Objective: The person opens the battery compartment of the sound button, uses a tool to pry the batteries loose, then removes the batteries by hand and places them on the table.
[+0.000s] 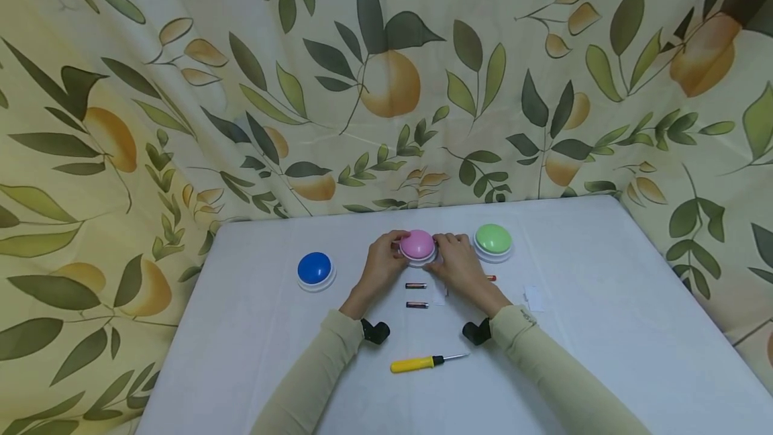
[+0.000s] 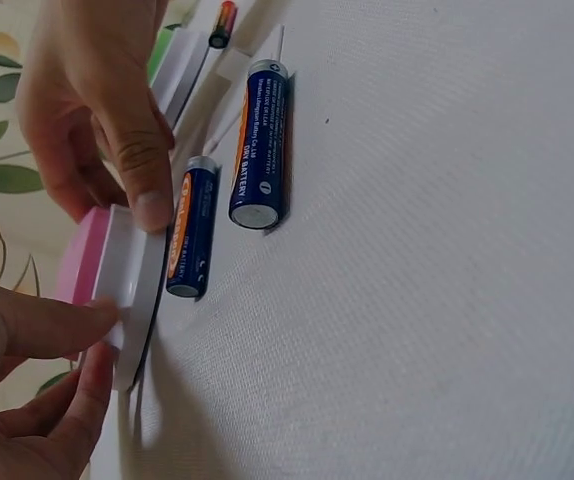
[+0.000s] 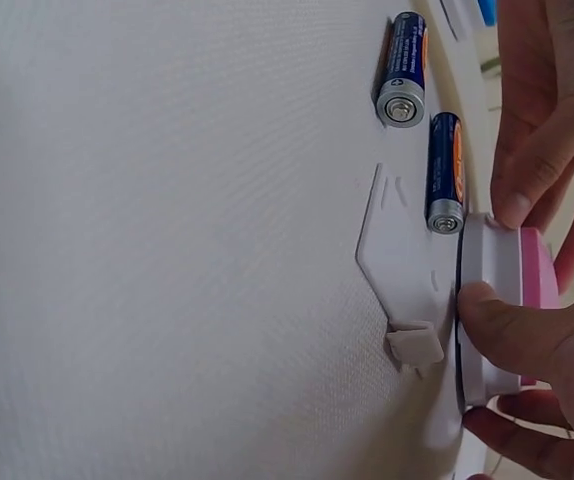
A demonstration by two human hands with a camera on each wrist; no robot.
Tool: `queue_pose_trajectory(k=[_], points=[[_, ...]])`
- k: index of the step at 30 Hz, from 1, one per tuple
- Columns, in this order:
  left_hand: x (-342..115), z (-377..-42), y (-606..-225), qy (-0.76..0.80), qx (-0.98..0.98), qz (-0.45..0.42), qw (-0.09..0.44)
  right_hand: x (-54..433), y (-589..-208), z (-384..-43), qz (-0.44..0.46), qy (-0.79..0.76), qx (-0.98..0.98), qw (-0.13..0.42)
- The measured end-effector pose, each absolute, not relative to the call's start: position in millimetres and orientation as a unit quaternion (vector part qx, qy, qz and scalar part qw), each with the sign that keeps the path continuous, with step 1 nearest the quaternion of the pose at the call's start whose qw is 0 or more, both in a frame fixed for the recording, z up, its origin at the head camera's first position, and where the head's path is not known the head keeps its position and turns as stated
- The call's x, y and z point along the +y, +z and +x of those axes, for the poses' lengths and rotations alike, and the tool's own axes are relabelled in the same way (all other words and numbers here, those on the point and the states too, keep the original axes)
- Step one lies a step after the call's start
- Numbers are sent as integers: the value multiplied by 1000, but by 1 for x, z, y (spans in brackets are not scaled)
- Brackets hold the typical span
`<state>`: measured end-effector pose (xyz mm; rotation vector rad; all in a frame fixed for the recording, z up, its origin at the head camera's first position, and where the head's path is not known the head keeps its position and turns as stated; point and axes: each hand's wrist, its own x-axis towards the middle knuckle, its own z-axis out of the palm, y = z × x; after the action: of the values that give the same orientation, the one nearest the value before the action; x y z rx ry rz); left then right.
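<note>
A pink dome push button (image 1: 417,244) on a round white base sits at the back middle of the table, dome up. My left hand (image 1: 384,262) holds its left side, thumb on the white base (image 2: 135,290) and fingers around the edge. From the opposite side my right hand (image 1: 457,262) grips the same base, thumb on the near rim and fingertips at the underside. Just in front lie two dark blue and orange batteries (image 1: 415,285), side by side. A thin white plastic cover (image 3: 402,250) with a small tab lies beside them.
A blue button (image 1: 315,268) stands to the left and a green one (image 1: 493,239) to the right. A yellow-handled screwdriver (image 1: 417,364) lies nearer me. Another white piece (image 1: 534,298) and a red-ended battery (image 1: 492,278) are at the right. A patterned curtain (image 1: 386,146) hangs behind.
</note>
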<state>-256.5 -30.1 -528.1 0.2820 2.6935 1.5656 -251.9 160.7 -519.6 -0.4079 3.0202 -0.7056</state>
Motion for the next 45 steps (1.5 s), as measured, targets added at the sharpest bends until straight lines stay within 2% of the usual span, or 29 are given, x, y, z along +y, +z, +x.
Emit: queue_pose_trajectory(k=[13, 19, 25, 28, 32, 35, 39, 45], points=[[-41, -251, -532, 465, 877, 121, -5, 159, -521, -247, -119, -242, 963, 13], [-58, -233, -520, 446, 888, 111, 6, 156, -515, -238, -104, -281, 954, -10], [-81, -209, -504, 373, 924, 82, -31, 146, -502, -228, -104, -338, 933, -61], [-95, -201, -498, 323, 940, 83, -65, 139, -497, -222, -107, -357, 926, -67], [-112, -192, -494, 276, 949, 90, -120, 127, -495, -216, -114, -375, 919, -51], [-123, -183, -493, 252, 955, 79, -137, 118, -496, -215, -129, -385, 913, -40], [-135, -172, -492, 235, 962, 53, -130, 107, -496, -213, -171, -410, 896, -10], [-153, -164, -500, 239, 965, 16, -106, 94, -496, -212, -250, -432, 861, 96]])
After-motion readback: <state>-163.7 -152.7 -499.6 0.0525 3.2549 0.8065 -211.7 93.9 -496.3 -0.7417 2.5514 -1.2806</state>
